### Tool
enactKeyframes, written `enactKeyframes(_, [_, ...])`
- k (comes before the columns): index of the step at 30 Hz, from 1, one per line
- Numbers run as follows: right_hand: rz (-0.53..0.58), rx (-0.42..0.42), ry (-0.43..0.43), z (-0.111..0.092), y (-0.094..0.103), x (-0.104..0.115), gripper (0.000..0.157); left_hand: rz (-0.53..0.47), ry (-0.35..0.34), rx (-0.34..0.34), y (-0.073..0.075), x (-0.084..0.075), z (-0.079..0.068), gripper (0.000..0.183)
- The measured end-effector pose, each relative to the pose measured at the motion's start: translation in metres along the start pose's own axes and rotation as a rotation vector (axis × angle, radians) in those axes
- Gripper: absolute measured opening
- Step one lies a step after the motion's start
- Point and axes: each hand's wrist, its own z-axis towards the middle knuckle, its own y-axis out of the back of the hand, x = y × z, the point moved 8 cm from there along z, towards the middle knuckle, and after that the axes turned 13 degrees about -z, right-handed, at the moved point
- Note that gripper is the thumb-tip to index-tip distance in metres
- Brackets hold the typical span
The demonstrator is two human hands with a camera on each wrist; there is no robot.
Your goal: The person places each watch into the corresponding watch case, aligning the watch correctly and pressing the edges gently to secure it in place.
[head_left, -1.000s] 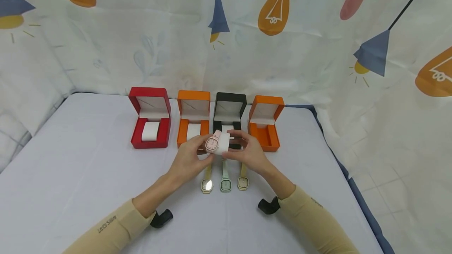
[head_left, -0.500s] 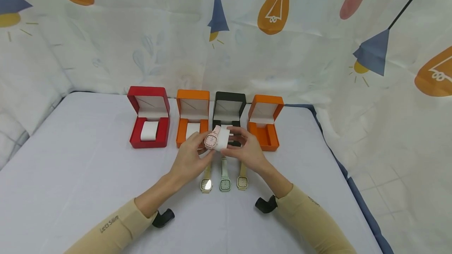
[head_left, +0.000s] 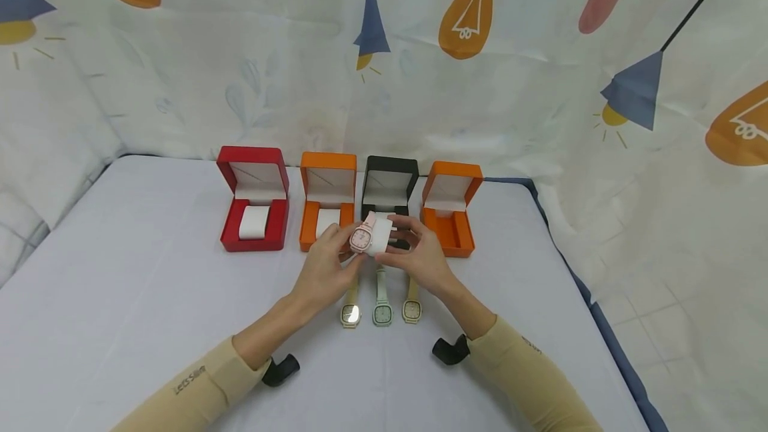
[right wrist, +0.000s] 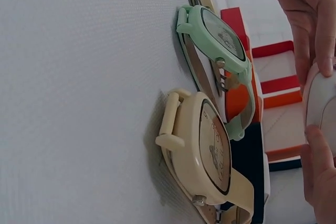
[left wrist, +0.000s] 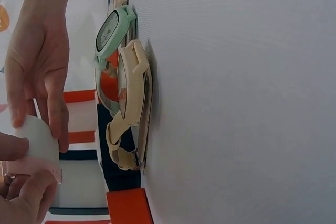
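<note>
Both hands hold a white watch cushion [head_left: 381, 237] with a pink watch [head_left: 361, 239] around it, raised above the table. My left hand [head_left: 324, 269] grips the watch side; in the left wrist view its thumb and fingers pinch the pink strap [left wrist: 34, 166] against the cushion. From the other side, my right hand [head_left: 423, 257] pinches the cushion's white end between thumb and fingers. Below the hands lie three watches: a cream one with a shiny dial [head_left: 351, 315], a mint green one [head_left: 382, 314] and another cream one [head_left: 412, 311]. The hands partly hide their straps.
Along the back stand open watch boxes: a red box [head_left: 278, 225] and an orange box [head_left: 309, 224] with white cushions, a black box [head_left: 413, 172] partly hidden by the hands, and a right orange box [head_left: 462, 235] without a cushion. A patterned curtain [head_left: 420, 105] hangs behind.
Both hands have risen slightly with the cushion and pink watch, away from me. Their grip looks the same. The boxes and the three lying watches stay in place.
</note>
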Motion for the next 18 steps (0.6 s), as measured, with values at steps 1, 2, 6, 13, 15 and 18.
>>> enactKeyframes(1, [0.001,-0.002,-0.001,-0.0005,0.0002,-0.0007,0.070,0.001,0.001,0.000,-0.0008,-0.0005,0.0001,0.060])
enactKeyframes(2, [0.002,-0.004,-0.002,-0.0011,0.0003,-0.0010,0.071,0.001,0.005,0.001,-0.0017,-0.0008,0.0001,0.060])
enactKeyframes(6, [0.009,-0.007,-0.005,-0.0026,0.0003,-0.0022,0.071,-0.012,0.016,0.011,-0.0048,-0.0011,-0.0004,0.060])
enactKeyframes(13, [0.006,0.026,0.014,-0.0035,0.0001,-0.0049,0.071,-0.029,0.029,0.086,-0.0084,0.0008,-0.0018,0.065])
enactKeyframes(15, [0.007,0.042,0.019,-0.0037,0.0006,-0.0054,0.072,-0.045,0.018,0.112,-0.0077,0.0004,-0.0019,0.063])
enactKeyframes(18, [0.006,0.070,0.016,-0.0040,0.0013,-0.0073,0.071,-0.062,0.010,0.153,-0.0052,0.0009,-0.0009,0.065])
